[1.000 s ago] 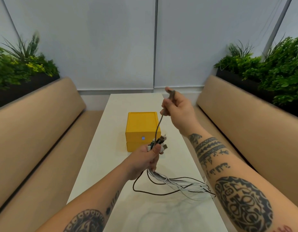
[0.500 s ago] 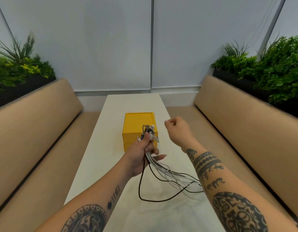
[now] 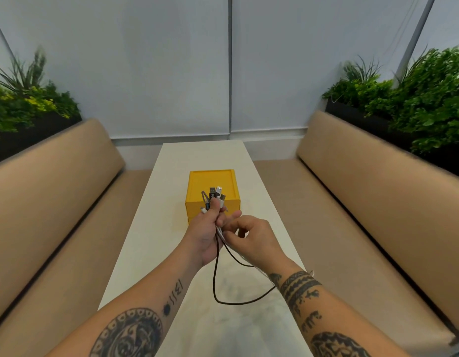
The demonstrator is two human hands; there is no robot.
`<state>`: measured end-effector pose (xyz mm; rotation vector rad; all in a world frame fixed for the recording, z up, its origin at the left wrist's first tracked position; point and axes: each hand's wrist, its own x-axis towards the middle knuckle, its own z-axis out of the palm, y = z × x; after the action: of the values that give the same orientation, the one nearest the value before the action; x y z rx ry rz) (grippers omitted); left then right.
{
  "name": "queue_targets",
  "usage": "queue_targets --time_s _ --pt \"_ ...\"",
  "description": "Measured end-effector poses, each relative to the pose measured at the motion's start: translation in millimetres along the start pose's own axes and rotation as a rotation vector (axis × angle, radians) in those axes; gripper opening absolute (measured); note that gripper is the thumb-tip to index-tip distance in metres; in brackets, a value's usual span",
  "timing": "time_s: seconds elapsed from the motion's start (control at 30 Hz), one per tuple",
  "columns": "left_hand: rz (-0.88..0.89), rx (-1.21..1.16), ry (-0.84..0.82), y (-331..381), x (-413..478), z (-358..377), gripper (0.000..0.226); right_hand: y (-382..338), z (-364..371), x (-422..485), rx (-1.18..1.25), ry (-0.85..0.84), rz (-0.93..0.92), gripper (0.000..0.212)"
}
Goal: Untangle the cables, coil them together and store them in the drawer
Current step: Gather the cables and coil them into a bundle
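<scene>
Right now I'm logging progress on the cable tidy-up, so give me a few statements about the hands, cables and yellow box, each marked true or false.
1. The left hand grips the cables just below their plugs. True.
2. The right hand is raised far from the cables. False: it pinches the strands right beside the left hand.
3. The box has its drawer pulled out. False: it stands on the table with no drawer pulled out.
4. A black cable hangs in a loop below the hands. True.
5. The cables lie coiled inside the box. False: they are held, uncoiled, in front of it.
</scene>
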<state>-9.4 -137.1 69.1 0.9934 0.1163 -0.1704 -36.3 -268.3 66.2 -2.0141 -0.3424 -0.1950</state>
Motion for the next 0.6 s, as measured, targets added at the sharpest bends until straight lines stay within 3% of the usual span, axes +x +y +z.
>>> queue_targets --time_s 0.1,0.27,0.43,0.6 --pt "-0.015 0.024 0.021 -0.1 0.2 -2.1 0.038 2.1 -0.2 0.7 -0.065 -0.066 0.023 0.009" --pt "-0.037 0.024 0.001 1.5 -5.9 -2.0 0.035 5.8 3.1 2.3 -0.137 -0.124 0.04 0.03" --pt "-0.016 0.083 -0.008 2.5 -9.7 -1.9 0.035 11.5 5.5 5.8 -0.131 -0.18 0.091 0.022" --pt "0.044 -0.015 0.041 8.6 -5.5 -5.6 0.036 14.5 -5.1 4.6 -0.151 -0.224 0.093 0.029"
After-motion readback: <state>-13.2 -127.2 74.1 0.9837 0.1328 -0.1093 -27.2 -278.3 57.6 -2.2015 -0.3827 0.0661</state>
